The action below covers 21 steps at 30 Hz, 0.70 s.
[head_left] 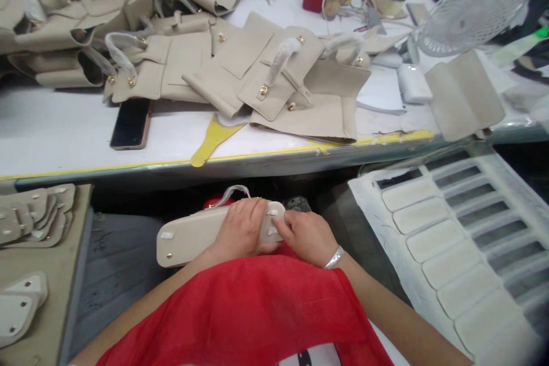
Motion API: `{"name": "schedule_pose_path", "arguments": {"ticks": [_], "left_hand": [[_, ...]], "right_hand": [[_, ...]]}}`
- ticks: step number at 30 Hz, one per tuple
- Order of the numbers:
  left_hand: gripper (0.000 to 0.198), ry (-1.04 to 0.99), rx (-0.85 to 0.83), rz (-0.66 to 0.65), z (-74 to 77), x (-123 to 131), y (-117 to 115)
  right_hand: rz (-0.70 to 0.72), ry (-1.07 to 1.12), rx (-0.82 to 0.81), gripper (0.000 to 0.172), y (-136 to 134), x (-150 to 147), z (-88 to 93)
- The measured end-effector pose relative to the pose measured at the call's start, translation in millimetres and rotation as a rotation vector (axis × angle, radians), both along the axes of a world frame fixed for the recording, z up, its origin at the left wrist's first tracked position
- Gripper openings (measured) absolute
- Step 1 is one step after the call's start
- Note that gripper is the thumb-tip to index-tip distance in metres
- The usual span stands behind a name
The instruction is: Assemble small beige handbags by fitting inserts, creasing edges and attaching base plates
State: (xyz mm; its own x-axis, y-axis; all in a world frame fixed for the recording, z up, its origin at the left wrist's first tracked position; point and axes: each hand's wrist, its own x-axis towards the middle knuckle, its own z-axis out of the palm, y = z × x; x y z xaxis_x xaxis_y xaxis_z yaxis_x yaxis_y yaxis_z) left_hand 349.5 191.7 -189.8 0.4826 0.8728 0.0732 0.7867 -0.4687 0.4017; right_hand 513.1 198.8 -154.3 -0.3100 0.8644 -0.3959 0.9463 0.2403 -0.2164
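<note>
A beige handbag [191,235] lies in my lap with its long flat base turned up. The base carries small white tabs near both ends and a brass-coloured stud at the left end. Its plastic-wrapped handle [231,190] shows beyond the far edge. Laid across the bag right of its middle, my left hand [243,222] grips it with the fingers wrapped over. My right hand [309,235] is curled at the bag's right end, its thumb pressed by the white tabs. Whatever sits beneath the right fingers is hidden.
Several beige bag pieces [184,66] cover the table ahead, near a phone [130,124] and a yellow scraper-shaped tool [214,140]. A fan [476,11] stands back right. Beige panels [446,263] line a slotted rack on the right; more parts [36,214] lie on a board left.
</note>
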Motion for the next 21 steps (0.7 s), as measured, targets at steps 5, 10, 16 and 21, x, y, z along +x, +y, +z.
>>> {"name": "schedule_pose_path", "arguments": {"ticks": [5,10,16,21], "left_hand": [[0.059,0.001,0.014,-0.012,-1.1,0,1],[0.057,-0.010,0.029,-0.038,-2.4,-1,2],[0.056,-0.017,0.033,-0.042,-3.6,-3,3],[0.064,-0.018,0.067,-0.053,-5.6,-5,3]], "right_hand": [[-0.006,-0.027,-0.013,0.042,0,-1,-0.1],[-0.027,-0.055,-0.040,0.042,0,-4,0.1],[-0.082,-0.024,-0.088,0.054,9,6,-4.9],[-0.250,0.211,-0.193,0.054,21,13,-25.5]]}}
